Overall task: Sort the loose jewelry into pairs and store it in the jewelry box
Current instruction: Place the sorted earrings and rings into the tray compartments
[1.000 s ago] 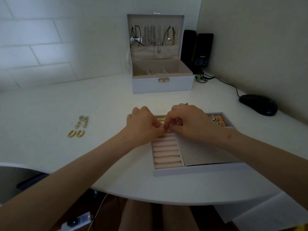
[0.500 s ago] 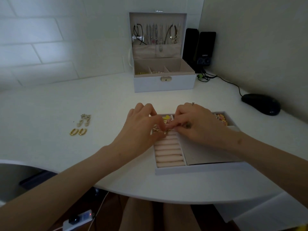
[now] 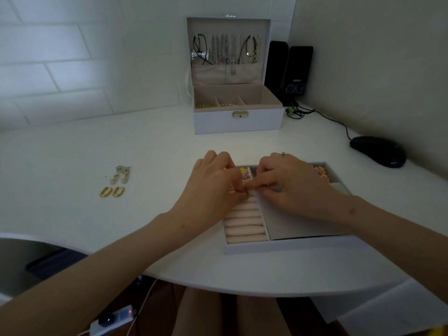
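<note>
A white jewelry tray [image 3: 286, 246] lies in front of me, with pink ring rolls [image 3: 244, 224] on its left side and small compartments at the back. My left hand [image 3: 213, 185] and my right hand [image 3: 291, 183] meet over the top of the ring rolls, fingertips pinching a small piece of jewelry [image 3: 246, 186] between them. Colourful earrings [image 3: 243, 172] sit in a back compartment. Two gold hoop earrings [image 3: 112, 191] and a pair of silver drop earrings [image 3: 121, 174] lie loose on the desk to the left. The open jewelry box [image 3: 237, 122] stands at the back.
The box lid holds several hanging necklaces [image 3: 225, 52]. Black speakers [image 3: 291, 73] stand right of the box, with a cable running to a black mouse [image 3: 378, 151]. More bright jewelry [image 3: 321, 173] fills the tray's back right compartment. The desk edge curves just below the tray.
Both hands stayed over the tray's back left, and the fingertips closed together at the top of the ring rolls. The loose earrings have not moved.
</note>
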Available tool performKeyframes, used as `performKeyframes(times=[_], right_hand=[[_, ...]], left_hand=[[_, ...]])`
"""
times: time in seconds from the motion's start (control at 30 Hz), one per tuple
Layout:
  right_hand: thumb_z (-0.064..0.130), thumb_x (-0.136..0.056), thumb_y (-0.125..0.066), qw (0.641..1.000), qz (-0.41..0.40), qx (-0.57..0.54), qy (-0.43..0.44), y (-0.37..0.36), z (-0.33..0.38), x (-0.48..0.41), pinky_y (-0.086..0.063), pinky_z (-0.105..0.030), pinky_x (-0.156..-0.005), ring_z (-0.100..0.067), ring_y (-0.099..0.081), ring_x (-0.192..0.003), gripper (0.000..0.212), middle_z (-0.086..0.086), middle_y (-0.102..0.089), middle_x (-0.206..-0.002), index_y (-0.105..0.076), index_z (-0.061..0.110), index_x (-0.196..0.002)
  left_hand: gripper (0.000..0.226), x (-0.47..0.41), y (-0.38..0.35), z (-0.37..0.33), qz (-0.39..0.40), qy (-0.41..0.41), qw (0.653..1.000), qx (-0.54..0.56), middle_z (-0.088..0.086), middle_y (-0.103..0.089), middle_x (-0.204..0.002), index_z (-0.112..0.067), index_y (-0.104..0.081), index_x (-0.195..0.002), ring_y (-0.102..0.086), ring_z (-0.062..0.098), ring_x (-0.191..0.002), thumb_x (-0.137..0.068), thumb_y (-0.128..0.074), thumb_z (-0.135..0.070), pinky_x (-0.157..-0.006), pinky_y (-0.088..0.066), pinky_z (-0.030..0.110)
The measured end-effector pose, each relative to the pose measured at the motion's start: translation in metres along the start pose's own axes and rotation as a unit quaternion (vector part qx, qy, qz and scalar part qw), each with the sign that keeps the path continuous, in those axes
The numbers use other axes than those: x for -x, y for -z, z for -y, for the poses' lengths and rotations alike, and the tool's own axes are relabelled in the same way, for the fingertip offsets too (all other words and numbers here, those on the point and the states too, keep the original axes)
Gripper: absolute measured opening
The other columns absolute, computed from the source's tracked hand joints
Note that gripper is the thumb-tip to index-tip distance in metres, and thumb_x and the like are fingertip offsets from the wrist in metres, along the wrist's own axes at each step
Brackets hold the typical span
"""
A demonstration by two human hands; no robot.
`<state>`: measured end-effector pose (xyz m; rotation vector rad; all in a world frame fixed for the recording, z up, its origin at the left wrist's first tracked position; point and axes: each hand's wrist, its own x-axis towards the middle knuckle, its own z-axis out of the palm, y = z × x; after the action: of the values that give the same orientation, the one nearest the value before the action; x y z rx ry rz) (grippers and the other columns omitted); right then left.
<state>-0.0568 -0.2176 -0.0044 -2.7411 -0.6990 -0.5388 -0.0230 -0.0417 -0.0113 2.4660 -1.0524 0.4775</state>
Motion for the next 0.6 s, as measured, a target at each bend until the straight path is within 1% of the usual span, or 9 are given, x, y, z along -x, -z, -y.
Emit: performKeyframes(times=[0.07, 0.17, 0.27, 0.33, 0.4, 0.43, 0.47, 0.53, 0.6], right_hand=[[0.031, -0.08, -0.04, 1.0, 0.003, 0.019, 0.012, 0.0, 0.0, 0.0, -0.036, -0.029, -0.059, -0.015, -0.05, -0.063, 0.038, 0.002, -0.059, -0.069, -0.076, 0.027, -0.089], [0.028, -0.08, -0.039, 0.997, 0.017, 0.065, 0.039, 0.0, -0.001, 0.001, -0.032, -0.027, -0.061, -0.018, -0.052, -0.062, 0.038, 0.002, -0.058, -0.069, -0.076, 0.026, -0.089], [0.028, -0.081, -0.038, 0.995, 0.024, 0.083, 0.054, 0.0, -0.001, 0.001, -0.03, -0.026, -0.061, -0.017, -0.052, -0.062, 0.039, 0.002, -0.057, -0.069, -0.076, 0.028, -0.091], [0.029, -0.08, -0.04, 0.996, 0.016, 0.072, 0.051, 0.001, 0.0, -0.001, -0.028, -0.025, -0.06, -0.015, -0.049, -0.06, 0.037, 0.003, -0.056, -0.068, -0.075, 0.029, -0.092], [0.031, -0.081, -0.042, 0.999, -0.009, 0.027, 0.028, 0.003, 0.002, -0.007, -0.023, -0.019, -0.058, -0.011, -0.044, -0.06, 0.035, 0.004, -0.055, -0.067, -0.075, 0.029, -0.091], [0.032, -0.081, -0.045, 1.0, -0.014, 0.006, 0.018, 0.004, 0.005, -0.011, -0.024, -0.018, -0.058, -0.009, -0.042, -0.061, 0.032, 0.006, -0.055, -0.067, -0.075, 0.029, -0.09], [0.032, -0.082, -0.05, 1.0, -0.008, -0.006, 0.012, 0.004, 0.008, -0.015, -0.025, -0.02, -0.058, -0.009, -0.042, -0.062, 0.027, 0.007, -0.053, -0.068, -0.075, 0.029, -0.089], [0.025, -0.081, -0.06, 1.0, 0.021, -0.009, 0.01, 0.001, 0.014, -0.022, -0.028, -0.025, -0.063, -0.012, -0.044, -0.066, 0.017, 0.006, -0.052, -0.071, -0.075, 0.026, -0.089], [0.019, -0.08, -0.065, 0.999, 0.05, -0.011, 0.008, -0.002, 0.018, -0.028, -0.027, -0.023, -0.063, -0.015, -0.047, -0.069, 0.014, 0.003, -0.054, -0.074, -0.075, 0.024, -0.088]], left_hand=[[0.017, 0.0, 0.002, 0.003, 0.008, 0.001, 1.0, -0.001, 0.002, -0.053, -0.09, -0.014, -0.069, -0.08, -0.035, 0.016, -0.084, -0.074, -0.075, -0.029, -0.071, -0.025, 0.028], [0.013, 0.002, 0.012, 0.013, -0.018, 0.003, 1.0, 0.003, -0.003, -0.053, -0.086, -0.019, -0.068, -0.083, -0.038, 0.013, -0.08, -0.075, -0.074, -0.028, -0.07, -0.032, 0.03], [0.01, 0.006, 0.026, 0.026, -0.033, 0.016, 0.999, -0.012, -0.011, -0.05, -0.079, -0.022, -0.066, -0.081, -0.039, 0.012, -0.075, -0.077, -0.072, -0.027, -0.069, -0.029, 0.028], [0.012, 0.011, 0.033, 0.03, -0.009, 0.023, 0.999, -0.024, -0.013, -0.048, -0.076, -0.023, -0.064, -0.079, -0.039, 0.011, -0.074, -0.076, -0.071, -0.033, -0.068, -0.027, 0.027], [0.018, 0.015, 0.033, 0.028, 0.021, 0.023, 0.999, -0.032, -0.014, -0.048, -0.076, -0.025, -0.064, -0.08, -0.039, 0.01, -0.075, -0.074, -0.07, -0.041, -0.067, -0.026, 0.027], [0.019, 0.017, 0.031, 0.026, 0.03, 0.023, 0.999, -0.034, -0.015, -0.047, -0.077, -0.026, -0.063, -0.081, -0.039, 0.01, -0.076, -0.073, -0.07, -0.043, -0.067, -0.026, 0.026], [0.02, 0.018, 0.029, 0.024, 0.034, 0.023, 0.999, -0.034, -0.015, -0.047, -0.078, -0.026, -0.064, -0.083, -0.04, 0.011, -0.078, -0.073, -0.07, -0.043, -0.069, -0.026, 0.026], [0.019, 0.018, 0.024, 0.02, 0.035, 0.026, 0.998, -0.033, -0.013, -0.047, -0.08, -0.025, -0.065, -0.086, -0.041, 0.012, -0.081, -0.075, -0.07, -0.04, -0.07, -0.027, 0.026], [0.02, 0.016, 0.02, 0.017, 0.042, 0.033, 0.998, -0.033, -0.011, -0.049, -0.081, -0.024, -0.066, -0.086, -0.04, 0.012, -0.082, -0.076, -0.068, -0.042, -0.071, -0.031, 0.027]])
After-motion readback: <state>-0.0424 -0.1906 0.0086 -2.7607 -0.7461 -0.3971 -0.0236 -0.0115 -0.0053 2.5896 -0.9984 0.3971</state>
